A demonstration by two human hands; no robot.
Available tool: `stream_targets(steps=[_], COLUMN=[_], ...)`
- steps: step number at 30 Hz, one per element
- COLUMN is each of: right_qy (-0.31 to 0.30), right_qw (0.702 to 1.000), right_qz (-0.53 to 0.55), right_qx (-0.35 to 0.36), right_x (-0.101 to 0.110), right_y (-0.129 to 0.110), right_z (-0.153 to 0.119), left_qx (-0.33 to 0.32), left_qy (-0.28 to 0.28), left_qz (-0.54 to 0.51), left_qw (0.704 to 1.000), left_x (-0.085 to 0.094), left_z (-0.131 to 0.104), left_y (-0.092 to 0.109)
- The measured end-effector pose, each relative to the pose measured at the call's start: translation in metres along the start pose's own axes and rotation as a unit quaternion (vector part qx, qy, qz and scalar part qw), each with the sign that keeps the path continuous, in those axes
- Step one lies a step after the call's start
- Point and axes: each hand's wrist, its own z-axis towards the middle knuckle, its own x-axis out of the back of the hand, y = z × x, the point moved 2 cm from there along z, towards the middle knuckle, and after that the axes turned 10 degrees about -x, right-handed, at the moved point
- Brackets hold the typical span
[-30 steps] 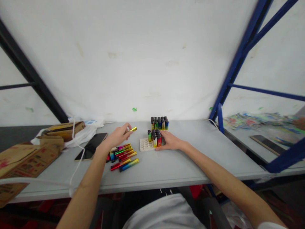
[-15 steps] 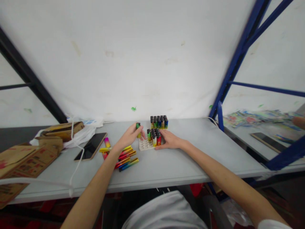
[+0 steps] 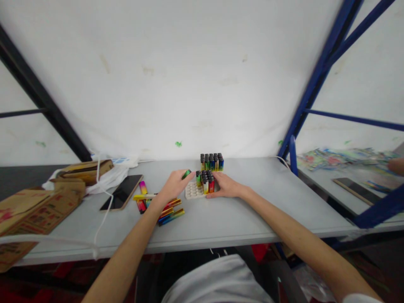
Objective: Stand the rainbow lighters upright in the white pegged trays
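Shut on a green lighter (image 3: 186,174), my left hand (image 3: 175,185) is just left of a white tray (image 3: 194,191) with round holes. The lighter is tilted, its lower part hidden by the fingers. Several lighters (image 3: 207,183) with black tops stand upright in the tray's right part; the left part shows bare holes. My right hand (image 3: 224,185) grips the right side of the tray and its lighters. Behind stands a second block of upright lighters (image 3: 211,162). Loose shiny lighters or tubes (image 3: 170,213) in red, gold and blue lie beside my left forearm.
A dark phone (image 3: 123,192) lies left of the loose pieces. Cardboard boxes (image 3: 47,206), a white plastic bag (image 3: 109,181) and a white cable (image 3: 102,225) are farther left. Blue metal posts (image 3: 311,99) rise at the right. Another person's hand (image 3: 396,165) shows at the right edge.
The lighter in my left hand has gone from upright to tilted, and the hand has moved slightly lower. My right hand keeps its hold on the tray. The view has shifted a little.
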Motion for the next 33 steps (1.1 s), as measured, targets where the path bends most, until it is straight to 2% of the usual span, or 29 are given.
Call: stream_targets(steps=[6, 15, 21, 27, 29, 31, 33], right_qy=[-0.004, -0.009, -0.007, -0.004, -0.004, -0.003, -0.002], right_qw=[1.000, 1.000, 1.000, 1.000, 1.000, 1.000, 1.000], right_qz=[-0.014, -0.011, -0.022, -0.015, -0.014, -0.012, -0.010], right_qx=[-0.010, -0.009, -0.016, -0.003, -0.002, 0.000, 0.003], right_x=[-0.002, 0.001, -0.001, -0.001, 0.000, 0.000, 0.000], right_y=[0.002, -0.001, 0.000, 0.000, -0.001, 0.000, 0.000], right_z=[0.000, -0.001, 0.001, 0.001, 0.001, 0.000, 0.001], left_qx=[0.001, 0.015, 0.025, 0.134, 0.117, 0.056, -0.018], left_qy=[-0.028, -0.004, 0.013, 0.015, -0.010, -0.021, 0.000], left_qz=[0.059, 0.063, 0.015, -0.129, -0.144, -0.139, -0.131], left_qw=[0.998, 0.998, 0.999, 0.982, 0.983, 0.988, 0.991], left_x=[-0.004, -0.002, -0.001, -0.013, -0.016, -0.016, -0.013], left_z=[-0.001, -0.003, -0.003, -0.009, -0.009, -0.007, -0.004], left_y=[-0.006, -0.006, -0.006, -0.020, -0.021, -0.019, -0.015])
